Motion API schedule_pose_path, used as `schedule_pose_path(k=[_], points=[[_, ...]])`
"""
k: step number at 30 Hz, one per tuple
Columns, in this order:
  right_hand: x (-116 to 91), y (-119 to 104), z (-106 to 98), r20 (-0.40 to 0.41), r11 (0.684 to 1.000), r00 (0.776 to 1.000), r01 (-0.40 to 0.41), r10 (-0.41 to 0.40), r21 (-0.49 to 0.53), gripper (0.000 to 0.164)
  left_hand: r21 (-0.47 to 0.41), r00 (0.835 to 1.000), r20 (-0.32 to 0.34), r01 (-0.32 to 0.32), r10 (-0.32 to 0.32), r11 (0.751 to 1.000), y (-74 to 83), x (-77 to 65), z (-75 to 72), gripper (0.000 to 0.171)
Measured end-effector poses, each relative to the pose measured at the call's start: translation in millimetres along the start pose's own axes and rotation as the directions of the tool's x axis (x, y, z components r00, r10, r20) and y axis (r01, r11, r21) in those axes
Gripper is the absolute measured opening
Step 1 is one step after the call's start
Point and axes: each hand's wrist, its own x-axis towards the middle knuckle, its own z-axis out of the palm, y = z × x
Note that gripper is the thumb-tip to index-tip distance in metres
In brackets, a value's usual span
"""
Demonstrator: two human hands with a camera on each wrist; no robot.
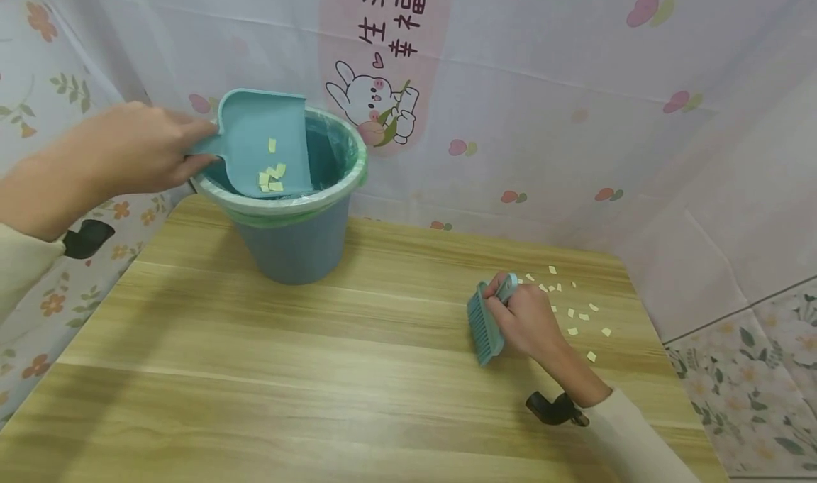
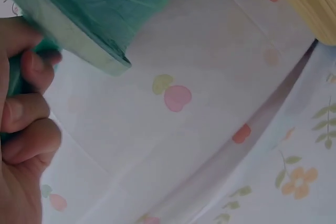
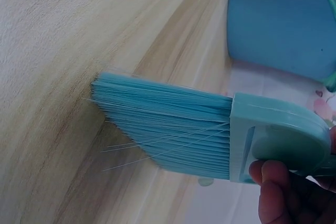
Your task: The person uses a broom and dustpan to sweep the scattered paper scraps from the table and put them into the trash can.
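My left hand (image 1: 149,146) grips the handle of a light blue dustpan (image 1: 252,125), held over the mouth of a blue bin (image 1: 293,245). Several small pale yellow paper pieces (image 1: 272,174) lie on the pan. In the left wrist view, curled fingers (image 2: 34,135) show beside the bin's lined rim (image 2: 79,38). Over at the right, my right hand (image 1: 530,320) holds a small blue hand brush (image 1: 485,327) by its handle. Its bristles (image 3: 163,129) point down at the wooden table. More yellow scraps (image 1: 571,313) are scattered beyond and right of that hand.
A green plastic liner (image 1: 354,150) folds over the bin's rim. The bin stands at the back left of the wooden table (image 1: 306,391). Behind the table hangs a printed white cloth (image 1: 542,114), and floral cloth (image 1: 38,291) hangs at the left.
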Motion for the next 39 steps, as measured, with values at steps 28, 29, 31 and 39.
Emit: schedule_pose_path(k=[28, 29, 31, 39], points=[[0, 4, 1, -0.01, 1.0, 1.0, 0.019, -0.019, -0.002, 0.018, 0.089, 0.981, -0.162, -0.095, 0.109, 0.992, 2.2, -5.6, 2.9, 0.074], [0, 4, 1, -0.011, 1.0, 1.0, 0.02, -0.02, -0.001, 0.018, 0.084, 0.983, -0.158, -0.082, 0.095, 0.993, 2.7, -5.6, 2.5, 0.074], [0, 4, 1, -0.012, 1.0, 1.0, 0.021, -0.021, 0.002, 0.018, 0.073, 0.989, -0.138, -0.049, 0.059, 0.996, 3.9, -6.2, 1.6, 0.075], [-1, 5, 1, -0.013, 1.0, 1.0, 0.028, -0.028, -0.002, 0.017, 0.056, 0.998, -0.002, 0.068, -0.068, 0.996, 8.6, -6.7, -3.2, 0.063]])
